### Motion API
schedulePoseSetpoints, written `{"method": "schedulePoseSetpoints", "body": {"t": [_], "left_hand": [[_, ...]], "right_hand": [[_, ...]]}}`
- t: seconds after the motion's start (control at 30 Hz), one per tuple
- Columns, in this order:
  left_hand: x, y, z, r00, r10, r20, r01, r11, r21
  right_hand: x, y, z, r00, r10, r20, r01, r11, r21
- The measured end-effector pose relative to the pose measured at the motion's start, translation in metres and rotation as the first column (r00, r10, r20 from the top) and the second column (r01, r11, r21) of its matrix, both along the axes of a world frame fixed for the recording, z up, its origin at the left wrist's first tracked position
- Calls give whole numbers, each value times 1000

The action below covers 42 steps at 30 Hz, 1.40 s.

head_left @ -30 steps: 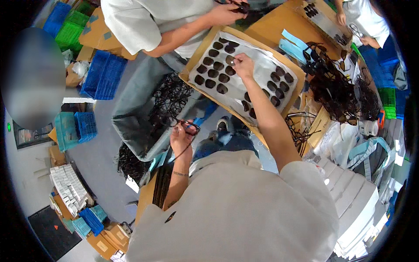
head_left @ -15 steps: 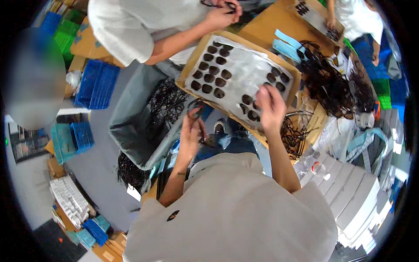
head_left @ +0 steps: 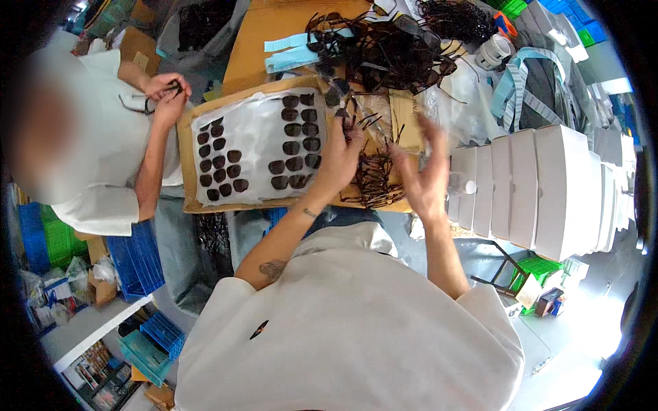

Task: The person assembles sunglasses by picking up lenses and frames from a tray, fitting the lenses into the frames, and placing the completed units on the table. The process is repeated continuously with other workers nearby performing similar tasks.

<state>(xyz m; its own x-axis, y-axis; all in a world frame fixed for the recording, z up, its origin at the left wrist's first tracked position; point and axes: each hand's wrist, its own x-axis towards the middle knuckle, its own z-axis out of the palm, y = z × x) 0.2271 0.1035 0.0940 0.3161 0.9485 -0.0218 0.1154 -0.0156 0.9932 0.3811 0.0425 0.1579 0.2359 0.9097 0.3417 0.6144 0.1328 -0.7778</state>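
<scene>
My left hand (head_left: pixel 338 159) is closed on a dark glasses frame (head_left: pixel 348 122), just past the right edge of a shallow cardboard tray (head_left: pixel 188 164). Its exact shape is hard to make out against the dark pieces behind. To its right, my right hand (head_left: pixel 426 179) has thumb and fingers spread, somewhat blurred, with nothing visible in it. Between and below the hands lies a heap of thin brown frames (head_left: pixel 375 181). White paper lines the tray, and dark lenses (head_left: pixel 219 162) sit on it in rows, with another group of lenses (head_left: pixel 293 146) near my left forearm.
A tangled pile of dark sunglasses (head_left: pixel 387 51) covers the table beyond my hands, beside light-blue strips (head_left: pixel 291 58). White boxes (head_left: pixel 541 192) stand stacked at right. At left, a co-worker's hands (head_left: pixel 168 96) hold a glasses frame. A grey-lined bin (head_left: pixel 179 257) is below the tray.
The view has swung to the right. My right hand has left the lenses in the tray and is now over the frames; my left hand has come up beside the tray's right edge.
</scene>
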Motion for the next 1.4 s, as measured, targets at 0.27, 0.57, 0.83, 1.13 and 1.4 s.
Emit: {"method": "schedulePoseSetpoints", "body": {"t": [0.27,0.57,0.83,1.13,1.4], "left_hand": [[33,-20,-48,954,55,-294,-23,993,113],[55,-3,-91,707,-102,-700,385,886,259],[63,16,-97,454,-156,-877,576,803,155],[20,32,-23,985,114,-128,-88,977,192],[-42,-13,-17,968,-127,218,126,992,19]], "right_hand": [[23,49,-98,967,186,174,-133,951,-278],[84,151,-79,985,65,157,-36,983,-179],[130,267,-68,812,-328,483,472,855,-213],[125,200,29,901,-432,-28,374,743,555],[-53,31,-29,812,357,-463,-450,887,-105]]}}
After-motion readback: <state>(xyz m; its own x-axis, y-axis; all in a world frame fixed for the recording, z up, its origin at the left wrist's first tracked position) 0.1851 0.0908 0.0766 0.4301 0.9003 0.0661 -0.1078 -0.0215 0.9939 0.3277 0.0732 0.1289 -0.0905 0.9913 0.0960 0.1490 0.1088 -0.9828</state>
